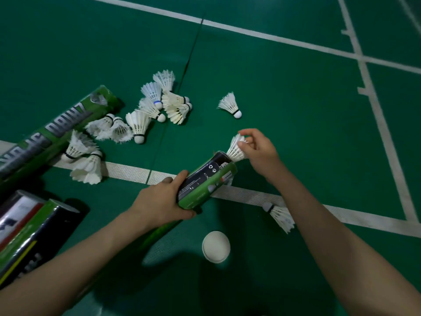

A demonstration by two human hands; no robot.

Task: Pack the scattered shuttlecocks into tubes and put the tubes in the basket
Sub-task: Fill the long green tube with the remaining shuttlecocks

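Found left grip (159, 201) wrapped round the middle of a green-and-black tube (205, 181), fingers and thumb curled about it. Held tube tilted above the floor (296, 110), open mouth pointing up and away to the right.

Saw right grip (259, 153) at that mouth, fingertips pinched on the feather rim of a shuttlecock (237, 148). Noted shuttlecock cork-first in the mouth, most of the feathers sticking out.

Logged a loose pile (157, 103) of white shuttlecocks on the floor beyond left grip, well apart from tube; could not make out a count. Marked one stray (230, 104) alone to the right of pile. Marked a second stray (279, 215) on the white line (127, 172), just beside right forearm and partly hidden by it.

Spotted a round white cap (216, 246) on the floor between the forearms.

Recorded a long tube (57, 131), green, lying at far left with shuttlecocks from pile against it. Recorded a pair of tubes (34, 229) side by side at lower left, near left forearm.
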